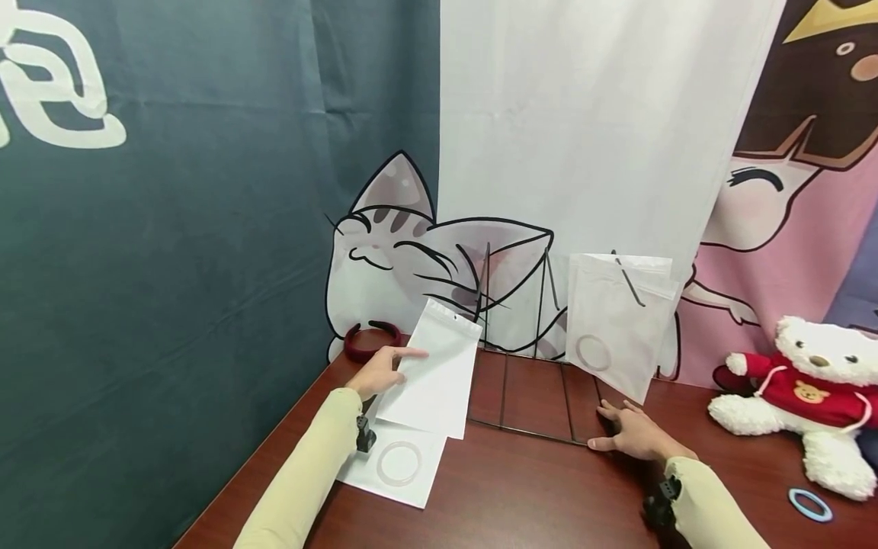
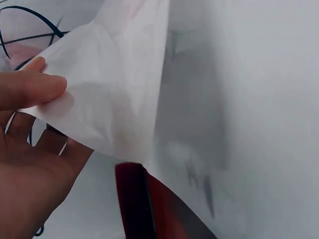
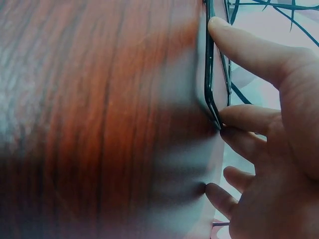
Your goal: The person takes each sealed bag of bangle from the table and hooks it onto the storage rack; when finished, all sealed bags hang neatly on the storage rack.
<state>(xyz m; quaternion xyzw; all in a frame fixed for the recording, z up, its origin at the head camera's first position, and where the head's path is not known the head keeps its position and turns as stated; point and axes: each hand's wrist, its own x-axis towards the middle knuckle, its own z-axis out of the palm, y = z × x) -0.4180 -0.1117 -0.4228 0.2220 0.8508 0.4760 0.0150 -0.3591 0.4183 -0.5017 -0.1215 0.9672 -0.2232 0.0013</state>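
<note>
White packet (image 1: 439,381) is tilting above the left part of the table (image 1: 507,496), and one left hand (image 1: 377,372) is pinching its edge, thumb in front and fingers behind. One lower white piece (image 1: 399,463) is showing beneath it, though whether they are forming one packet or two, I cannot tell. At least two more white packets (image 1: 610,320) are overlapping on one black wire rack (image 1: 503,427), making the exact count uncertain. One right hand (image 1: 634,432) is spreading its fingers at the rack's front corner, thumb resting on the bar. One dark red headband (image 1: 360,354), one white teddy bear (image 1: 816,374) and one light blue ring (image 1: 819,518) are lying or sitting around. The pinched packet is looking smooth, flat and blank, its top strip carrying one small dark mark, its edge curving beside the thumb.
</note>
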